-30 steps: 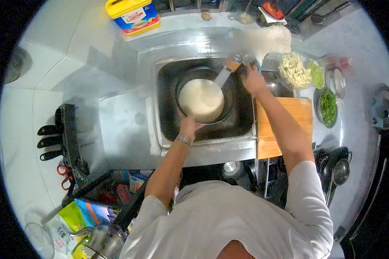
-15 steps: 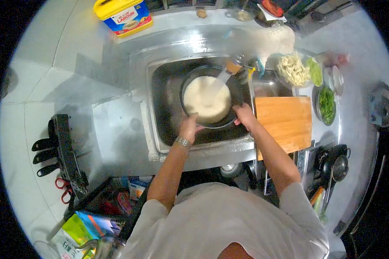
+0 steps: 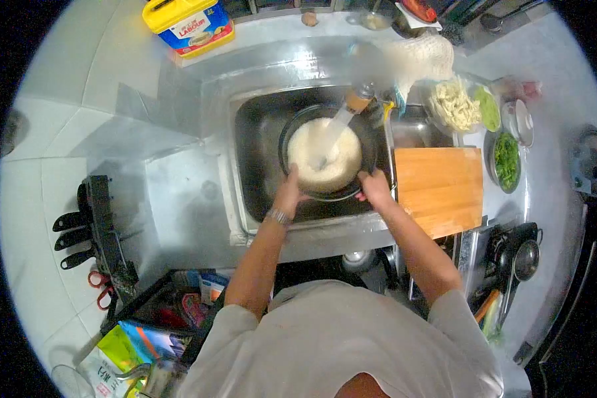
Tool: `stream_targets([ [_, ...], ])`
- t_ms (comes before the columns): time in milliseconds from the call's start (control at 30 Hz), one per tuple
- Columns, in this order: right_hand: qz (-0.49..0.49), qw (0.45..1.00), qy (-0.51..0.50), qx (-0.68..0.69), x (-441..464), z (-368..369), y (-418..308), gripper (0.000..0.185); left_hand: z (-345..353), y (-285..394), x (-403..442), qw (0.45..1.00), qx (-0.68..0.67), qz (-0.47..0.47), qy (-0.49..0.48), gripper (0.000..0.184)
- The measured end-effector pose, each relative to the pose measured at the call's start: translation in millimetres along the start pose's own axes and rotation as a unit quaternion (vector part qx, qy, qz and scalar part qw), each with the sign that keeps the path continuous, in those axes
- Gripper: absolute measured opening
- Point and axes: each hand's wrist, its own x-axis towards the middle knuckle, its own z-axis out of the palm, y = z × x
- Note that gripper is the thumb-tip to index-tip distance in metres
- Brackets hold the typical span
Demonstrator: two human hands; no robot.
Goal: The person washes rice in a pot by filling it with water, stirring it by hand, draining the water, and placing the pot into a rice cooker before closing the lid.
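Observation:
A dark round pot point(image 3: 369, 142) sits in the metal sink point(image 3: 257, 149), under the tap point(image 3: 359, 99). White rice point(image 3: 306, 142) covers its bottom, and a stream of water point(image 3: 335, 134) falls onto the grains. My left hand point(image 3: 290, 192), with a metal-band watch on the wrist, grips the near left side of the rim. On the near right side my right hand point(image 3: 376, 188) is closed on the rim. Some fingers of both hands are hidden by the pot.
Right of the sink lie a wooden cutting board point(image 3: 438, 189), a bowl of pale strips point(image 3: 455, 106) and a bowl of chopped greens point(image 3: 506, 161). A yellow-and-blue tub point(image 3: 191, 30) stands at back left. Knives point(image 3: 73, 240) and red-handled scissors point(image 3: 101, 288) hang left.
The pot and both hands have shifted slightly right in view. Falling water now shows a small hollow among the grains. Both hands keep hold of the rim.

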Motion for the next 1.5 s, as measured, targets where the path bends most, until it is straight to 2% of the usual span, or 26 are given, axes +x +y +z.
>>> stream_targets([
  [33,0.002,1.0,0.009,0.004,-8,8,-3,0.032,-3,2,-6,0.999,0.021,-0.013,-0.025,0.077],
  [100,0.017,1.0,0.001,-0.008,-4,9,-8,0.036,-9,1,-2,0.998,0.048,-0.037,-0.013,0.075],
  [167,0.005,0.999,-0.048,-0.008,21,5,-8,0.04,-5,11,6,0.998,-0.021,-0.032,-0.04,0.076],
  [200,-0.004,0.999,-0.05,0.022,28,1,-10,0.04,-4,-2,32,0.998,-0.059,-0.016,-0.023,0.074],
  [233,-0.008,1.0,0.011,0.018,32,-2,-9,0.039,1,-4,42,0.998,-0.058,-0.018,-0.027,0.074],
  [300,-0.017,1.0,0.015,0.007,27,-13,-9,0.03,10,-5,48,0.999,-0.008,-0.013,-0.041,0.074],
  [367,-0.007,1.0,0.011,-0.002,16,-8,3,0.032,8,-7,34,0.999,-0.012,-0.052,-0.003,0.073],
  [433,0.012,1.0,0.02,0.004,-2,4,7,0.039,-1,-6,12,0.999,0.038,-0.025,-0.024,0.072],
  [500,0.024,1.0,-0.02,0.002,2,14,4,0.04,-12,-3,2,0.999,0.03,-0.018,-0.024,0.073],
  [567,0.007,1.0,-0.03,0.001,14,13,-9,0.04,-15,2,16,0.999,-0.028,-0.032,-0.034,0.074],
  [633,-0.008,0.999,-0.033,0.0,27,8,-17,0.041,-4,6,29,0.998,-0.05,-0.001,-0.049,0.076],
  [700,0.011,0.999,-0.028,-0.019,31,-4,-17,0.04,9,19,28,0.998,0.007,-0.069,0.001,0.073],
  [733,-0.02,0.999,-0.025,-0.008,25,-7,-13,0.039,11,20,24,0.997,0.004,-0.071,0.007,0.071],
  [767,-0.021,0.999,-0.025,-0.01,17,-4,-8,0.039,10,18,17,0.998,0.002,-0.07,0.007,0.071],
  [833,0.039,0.999,0.007,0.0,1,8,-1,0.038,7,11,0,0.999,0.036,0.031,0.015,0.071],
  [900,0.042,0.999,-0.013,0.006,5,18,8,0.039,-6,17,-6,0.999,0.033,-0.024,0.002,0.071],
  [967,0.02,0.999,-0.044,0.022,19,22,4,0.042,-16,9,9,1.0,0.002,-0.013,-0.01,0.071],
  [1000,0.025,0.998,-0.039,0.031,21,21,-7,0.043,-19,1,30,0.998,-0.023,-0.05,0.021,0.067],
  [1033,0.04,0.999,-0.021,0.019,29,18,-11,0.044,-16,5,35,0.998,-0.023,-0.053,0.021,0.067],
  [1100,0.034,0.997,-0.073,0.003,35,4,-22,0.044,-8,7,44,0.998,-0.049,-0.017,-0.032,0.067],
  [1133,0.021,0.998,-0.052,0.011,34,2,-26,0.043,-3,14,50,0.997,-0.048,-0.055,0.007,0.073],
  [1200,0.012,0.999,-0.034,-0.003,27,2,-40,0.038,2,28,42,0.997,-0.029,-0.069,0.001,0.071],
  [1233,0.011,0.999,-0.031,-0.002,28,2,-37,0.038,6,37,40,0.998,-0.012,-0.068,-0.006,0.069],
  [1267,0.006,0.999,-0.038,0.022,29,3,-32,0.037,2,28,44,0.999,-0.011,-0.009,-0.032,0.068],
  [1433,0.046,0.997,0.008,0.054,33,17,-6,0.039,-5,6,62,0.999,0.033,-0.007,0.006,0.066],
  [1500,0.02,0.997,-0.004,0.072,36,16,-1,0.042,-6,3,71,0.999,0.053,-0.01,0.003,0.066],
])
